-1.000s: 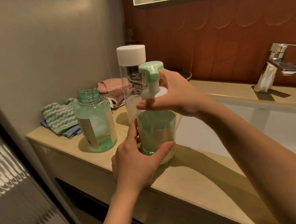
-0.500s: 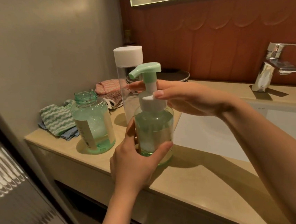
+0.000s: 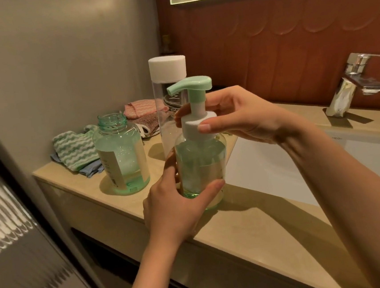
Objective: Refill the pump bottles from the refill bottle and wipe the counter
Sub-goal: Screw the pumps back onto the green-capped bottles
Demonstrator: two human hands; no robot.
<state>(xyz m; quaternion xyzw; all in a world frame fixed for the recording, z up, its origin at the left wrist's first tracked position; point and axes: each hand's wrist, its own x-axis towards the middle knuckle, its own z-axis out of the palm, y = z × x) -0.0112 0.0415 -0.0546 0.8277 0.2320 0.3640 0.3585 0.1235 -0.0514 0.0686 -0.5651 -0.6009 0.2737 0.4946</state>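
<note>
While the pump bottle [image 3: 201, 163] stands on the tabletop [image 3: 250, 226] beside the sink [image 3: 280, 172], its spout now faces left, having turned since a second ago. Left hand [image 3: 176, 205] fingers clamp the body; right hand [image 3: 235, 116] fingers pinch the collar, evidently screwing it on. Second bottle [image 3: 121, 155] remains uncapped.

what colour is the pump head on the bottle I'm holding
Pale mint green pump head above a white collar, shown clearly in the head view.

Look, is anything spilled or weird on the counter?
No spill shows on the counter. One odd thing: the green bottle on the left stands open, with no pump or cap. The cloths behind it lie in a loose heap.
</note>
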